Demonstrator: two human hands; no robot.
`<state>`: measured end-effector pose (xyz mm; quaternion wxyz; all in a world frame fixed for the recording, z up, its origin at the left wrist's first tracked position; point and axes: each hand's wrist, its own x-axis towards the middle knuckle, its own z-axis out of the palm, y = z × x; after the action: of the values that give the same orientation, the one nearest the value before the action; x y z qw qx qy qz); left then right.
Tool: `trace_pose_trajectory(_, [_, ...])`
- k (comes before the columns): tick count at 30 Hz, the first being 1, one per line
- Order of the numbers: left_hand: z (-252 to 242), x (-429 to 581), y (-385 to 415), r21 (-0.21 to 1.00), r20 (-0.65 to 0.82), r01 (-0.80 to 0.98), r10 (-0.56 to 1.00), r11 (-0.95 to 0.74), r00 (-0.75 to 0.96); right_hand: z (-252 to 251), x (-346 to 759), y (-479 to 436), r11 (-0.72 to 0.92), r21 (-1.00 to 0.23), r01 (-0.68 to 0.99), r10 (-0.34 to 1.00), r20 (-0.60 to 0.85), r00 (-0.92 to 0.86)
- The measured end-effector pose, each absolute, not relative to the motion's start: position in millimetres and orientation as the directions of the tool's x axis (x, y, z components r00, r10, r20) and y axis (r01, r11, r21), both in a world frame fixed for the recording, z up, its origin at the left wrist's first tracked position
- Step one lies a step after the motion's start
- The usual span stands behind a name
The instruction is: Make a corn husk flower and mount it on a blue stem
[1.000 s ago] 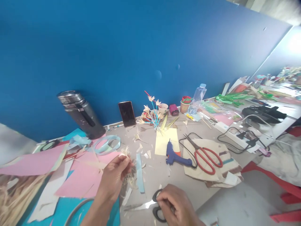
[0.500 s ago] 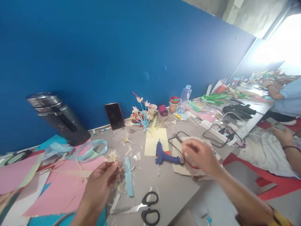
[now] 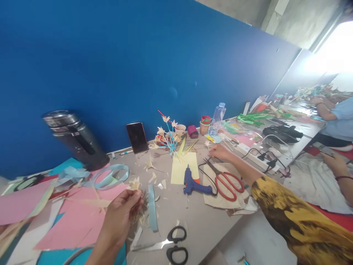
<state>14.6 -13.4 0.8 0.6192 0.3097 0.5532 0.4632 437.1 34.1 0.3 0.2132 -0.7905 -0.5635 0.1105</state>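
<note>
Across the bench [image 3: 197, 217], your right hand [image 3: 220, 151] is hovering near the back, fingers bunched right by a small pale flower [image 3: 207, 143]; whether they're gripping it, you can't tell from here. Your left hand [image 3: 118, 209] is pinching a cream flower [image 3: 134, 183] over scattered shavings, its tip standing out past your thumb.

Now the clutter! Your patterned sleeve [image 3: 286, 209] is slanting in beside the red-handled scissors [image 3: 224, 175], which are lying on a cloth pile [image 3: 212, 197], with a power strip [image 3: 255, 156] sitting just to the right of your forearm. A blue glue gun [image 3: 193, 186] is lying between your hands, its tip overlapping yellow paper [image 3: 179, 173]. Behind it, a flower bunch [image 3: 171, 140] is standing near the blue wall [image 3: 110, 73]. Pink paper [image 3: 79, 221] is spreading left of your left wrist.

As for room, bench top with a few scraps is showing between the glue gun and the black-handled scissors [image 3: 170, 241], and the front edge is slanting up to the right, just past those black handles.
</note>
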Motion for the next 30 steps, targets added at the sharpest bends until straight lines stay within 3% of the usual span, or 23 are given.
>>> trace_pose_trajectory(8, [-2, 16, -13, 0.925, -0.332, -0.197, 0.943, 0.324, -0.009, 37, 385, -2, 0.146, -0.472, 0.87, 0.894, 0.439, 0.088])
trace_pose_trajectory(14, [-3, 17, -15, 0.945, -0.232, -0.229, 0.972, 0.235, 0.037, 44, 331, -7, 0.485, -0.502, 0.716, 0.77, 0.634, -0.077])
trace_pose_trajectory(18, [-1, 18, -17, 0.972, -0.144, -0.188, 0.99, 0.144, 0.014, 48, 312, -5, 0.539, -0.528, 0.656, 0.768, 0.628, -0.125])
trace_pose_trajectory(23, [3, 18, -19, 0.997, -0.043, -0.072, 0.997, 0.038, -0.066, 52, 297, -2, 0.482, -0.608, 0.631, 0.832, 0.542, -0.114])
trace_pose_trajectory(30, [-2, 18, -18, 0.984, -0.032, -0.177, 0.995, 0.015, -0.094, 57, 282, 1, 0.49, -0.584, 0.647, 0.832, 0.535, -0.146])
